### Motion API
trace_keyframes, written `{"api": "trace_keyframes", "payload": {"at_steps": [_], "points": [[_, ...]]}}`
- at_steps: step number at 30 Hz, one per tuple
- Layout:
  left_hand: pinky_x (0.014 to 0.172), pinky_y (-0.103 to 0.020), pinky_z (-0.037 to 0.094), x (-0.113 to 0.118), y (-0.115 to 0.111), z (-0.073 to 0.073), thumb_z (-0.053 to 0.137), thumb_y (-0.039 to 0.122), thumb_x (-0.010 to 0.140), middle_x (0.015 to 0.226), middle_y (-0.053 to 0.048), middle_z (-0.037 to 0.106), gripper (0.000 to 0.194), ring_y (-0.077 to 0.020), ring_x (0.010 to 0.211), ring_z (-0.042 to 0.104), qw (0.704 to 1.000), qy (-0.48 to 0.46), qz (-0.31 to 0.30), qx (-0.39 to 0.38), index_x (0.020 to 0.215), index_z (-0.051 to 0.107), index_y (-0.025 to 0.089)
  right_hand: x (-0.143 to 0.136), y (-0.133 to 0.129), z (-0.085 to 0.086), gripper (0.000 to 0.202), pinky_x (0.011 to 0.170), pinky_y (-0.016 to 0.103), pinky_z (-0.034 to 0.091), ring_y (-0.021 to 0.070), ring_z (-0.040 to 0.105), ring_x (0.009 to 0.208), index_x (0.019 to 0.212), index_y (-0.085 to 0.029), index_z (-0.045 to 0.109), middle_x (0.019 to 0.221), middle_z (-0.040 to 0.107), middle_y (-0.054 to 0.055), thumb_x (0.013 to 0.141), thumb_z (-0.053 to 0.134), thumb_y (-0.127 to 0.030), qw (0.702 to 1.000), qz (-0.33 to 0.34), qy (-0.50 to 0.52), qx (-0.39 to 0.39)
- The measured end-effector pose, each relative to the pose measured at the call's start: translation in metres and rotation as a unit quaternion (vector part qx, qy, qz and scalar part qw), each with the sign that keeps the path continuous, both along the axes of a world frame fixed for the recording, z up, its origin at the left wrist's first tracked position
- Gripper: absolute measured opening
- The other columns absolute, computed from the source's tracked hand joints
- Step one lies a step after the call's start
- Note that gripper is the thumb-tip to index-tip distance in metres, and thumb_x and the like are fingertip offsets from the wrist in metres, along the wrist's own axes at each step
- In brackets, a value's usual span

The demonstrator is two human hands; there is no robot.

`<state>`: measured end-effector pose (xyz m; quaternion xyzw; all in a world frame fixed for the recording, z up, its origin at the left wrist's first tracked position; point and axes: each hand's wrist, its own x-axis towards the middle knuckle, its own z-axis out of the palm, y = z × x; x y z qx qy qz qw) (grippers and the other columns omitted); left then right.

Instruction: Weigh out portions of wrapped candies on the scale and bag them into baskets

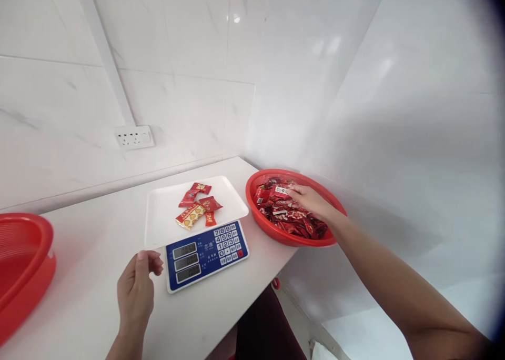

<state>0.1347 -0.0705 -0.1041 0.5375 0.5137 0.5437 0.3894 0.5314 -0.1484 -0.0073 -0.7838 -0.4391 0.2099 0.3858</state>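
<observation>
My right hand [307,198] reaches over the red basket [272,232] on the right, its fingertips pinching a red snack packet [279,192] with a white label. Many similar shiny packets lie heaped beneath it. My left hand [138,281] hovers by the left edge of the scale's blue keypad panel [211,252], fingers curled in and nothing visible in them. On the scale's white tray [161,212] lie several packets: a yellow-and-red one [191,216] in front, with red ones [201,188] around and behind it.
Another red basket [27,265] stands at the left edge of the white table [98,255]. A tiled wall with a power socket [134,137] runs behind, and a second wall closes in on the right. My dark-clothed leg [268,328] is below the table's front edge.
</observation>
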Motion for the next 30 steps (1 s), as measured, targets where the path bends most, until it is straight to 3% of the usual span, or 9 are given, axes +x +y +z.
{"api": "trace_keyframes", "payload": {"at_steps": [5,9,14,17,19,21,24,27,30], "points": [[0.052,-0.025,0.043,0.002,-0.003,0.003,0.040,0.052,0.086,0.061,-0.001,0.055,0.042,-0.0121,0.054,0.050,1.000,0.000,-0.018,0.019,0.071,0.058,0.017,-0.050,0.037,-0.001,0.021,0.063,0.026,0.051,0.0163,0.064,0.072,0.091,-0.019,0.065,0.084,0.069,0.003,0.085,0.051,-0.032,0.995,0.096,-0.020,0.018],[0.053,-0.024,0.043,0.003,-0.003,0.005,0.039,0.050,0.088,0.060,0.000,0.053,0.041,-0.0117,0.054,0.049,0.999,-0.004,-0.016,0.027,0.071,0.057,0.017,-0.094,0.071,0.004,0.030,0.072,0.028,0.053,0.0188,0.064,0.092,0.108,-0.018,0.061,0.102,0.068,0.008,0.089,0.044,-0.032,0.985,0.153,0.066,0.053],[0.053,-0.024,0.042,0.001,-0.002,0.004,0.039,0.050,0.088,0.061,0.000,0.053,0.041,-0.0116,0.055,0.049,0.999,-0.023,-0.007,0.027,0.071,0.056,0.017,-0.123,0.065,-0.005,0.033,0.090,0.036,0.047,0.0204,0.059,0.106,0.115,-0.021,0.058,0.113,0.065,0.008,0.085,0.051,-0.033,0.972,0.168,-0.025,0.161],[0.053,-0.024,0.042,0.002,-0.003,0.004,0.038,0.050,0.088,0.061,0.000,0.053,0.041,-0.0111,0.055,0.049,0.999,-0.033,-0.010,0.023,0.071,0.056,0.017,-0.131,0.033,-0.031,0.028,0.084,0.036,0.050,0.0202,0.064,0.093,0.106,-0.023,0.060,0.106,0.067,0.007,0.086,0.048,-0.039,0.964,0.159,-0.026,0.211],[0.053,-0.024,0.042,0.003,-0.003,0.004,0.038,0.049,0.089,0.061,0.000,0.053,0.041,-0.0110,0.055,0.048,0.999,-0.035,-0.016,0.021,0.071,0.056,0.017,-0.133,0.008,-0.058,0.027,0.084,0.037,0.049,0.0212,0.064,0.088,0.101,-0.023,0.060,0.100,0.067,0.008,0.086,0.046,-0.042,0.967,0.098,-0.054,0.229],[0.053,-0.024,0.042,0.004,-0.004,0.004,0.038,0.049,0.088,0.061,0.000,0.052,0.041,-0.0111,0.055,0.048,0.999,-0.036,-0.018,0.022,0.070,0.056,0.017,-0.132,-0.011,-0.088,0.030,0.079,0.038,0.051,0.0223,0.063,0.083,0.098,-0.024,0.060,0.095,0.066,0.010,0.085,0.046,-0.047,0.972,0.055,-0.064,0.220],[0.053,-0.024,0.042,0.005,-0.004,0.003,0.038,0.049,0.088,0.061,0.000,0.052,0.041,-0.0112,0.055,0.048,0.999,-0.039,-0.018,0.023,0.070,0.056,0.018,-0.129,-0.026,-0.128,0.036,0.062,0.034,0.051,0.0195,0.060,0.065,0.096,-0.023,0.056,0.077,0.062,0.006,0.081,0.048,-0.055,0.983,-0.003,0.020,0.182],[0.052,-0.024,0.042,0.006,-0.004,0.001,0.037,0.049,0.089,0.060,0.000,0.052,0.041,-0.0111,0.055,0.048,0.999,-0.035,-0.019,0.025,0.070,0.057,0.018,-0.125,-0.027,-0.148,0.039,0.049,0.030,0.047,0.0165,0.054,0.054,0.096,-0.023,0.053,0.064,0.055,0.000,0.079,0.050,-0.058,0.979,-0.025,0.123,0.160],[0.053,-0.024,0.042,0.007,-0.006,0.001,0.037,0.048,0.089,0.061,0.000,0.053,0.041,-0.0110,0.055,0.048,0.999,-0.018,-0.014,0.032,0.070,0.057,0.018,-0.123,-0.022,-0.153,0.040,0.049,0.029,0.046,0.0164,0.054,0.055,0.098,-0.023,0.052,0.065,0.055,-0.001,0.078,0.052,-0.057,0.975,-0.017,0.165,0.151]]}}
